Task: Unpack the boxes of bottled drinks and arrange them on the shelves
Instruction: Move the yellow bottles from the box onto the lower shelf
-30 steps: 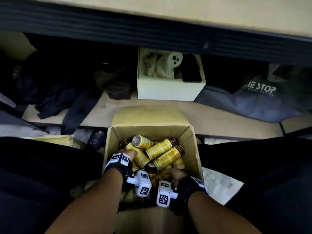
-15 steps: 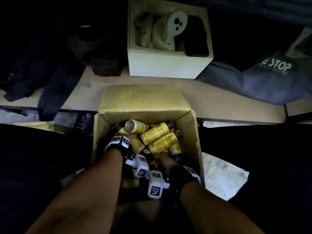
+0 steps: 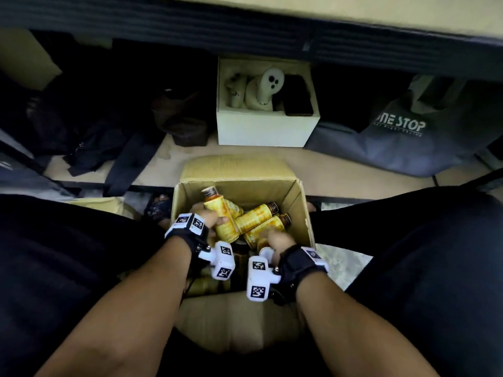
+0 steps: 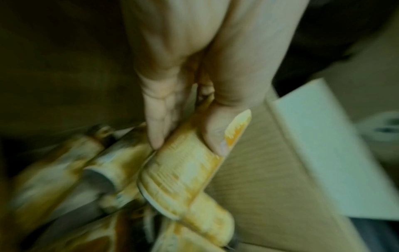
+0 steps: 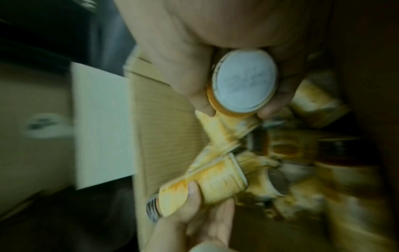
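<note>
An open cardboard box [image 3: 295, 197] stands on the floor between my knees, with several yellow bottles [image 3: 255, 217] lying jumbled inside. My left hand [image 3: 209, 219] grips one yellow bottle [image 3: 223, 213] round its body, raised out of the pile with its dark cap pointing up and away. The left wrist view shows thumb and fingers [image 4: 155, 133] curled round that bottle [image 4: 183, 170]. My right hand [image 3: 275, 240] holds a second bottle near the box's front right. Its pale round base [image 5: 244, 81] faces the right wrist camera between thumb and fingers.
A low shelf board [image 3: 340, 170] runs behind the box. On it stand a white box [image 3: 266, 129] with white devices and a black phone, a grey "ONE STOP" bag [image 3: 394, 142] at the right and dark clothing [image 3: 95, 148] at the left. A dark shelf edge [image 3: 245, 31] hangs above.
My left hand has lifted its bottle out of the pile and tipped its cap upward. My right hand has closed on another bottle and risen a little. The head view tilted down, then back up.
</note>
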